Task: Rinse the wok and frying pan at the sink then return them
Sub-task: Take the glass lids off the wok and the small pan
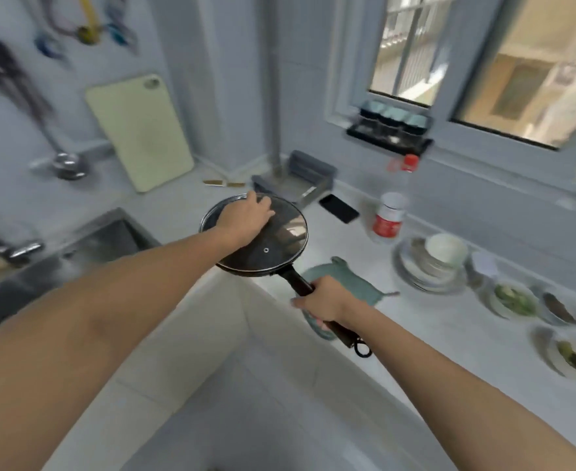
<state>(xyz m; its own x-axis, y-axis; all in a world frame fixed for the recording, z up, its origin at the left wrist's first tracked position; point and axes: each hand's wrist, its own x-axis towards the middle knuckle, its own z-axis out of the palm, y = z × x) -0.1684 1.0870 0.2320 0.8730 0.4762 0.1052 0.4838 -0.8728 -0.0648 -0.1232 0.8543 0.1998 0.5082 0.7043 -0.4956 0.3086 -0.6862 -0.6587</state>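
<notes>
A black frying pan [281,270] with a glass lid [280,239] hangs in the air over the corner of the white counter [415,328]. My right hand [320,305] grips the pan's black handle. My left hand [246,215] lies on top of the lid, covering the middle of it; whether its fingers curl round a knob I cannot tell. The steel sink [86,246] with its tap [21,251] lies to the left. No wok is in view.
A teal cloth [347,280] lies under the handle. Stacked plates and a bowl [432,263], several dishes of food [514,299], a red-labelled jar [390,219], a phone [339,208] and a grey rack [300,180] stand on the counter. A cutting board [140,130] leans on the wall.
</notes>
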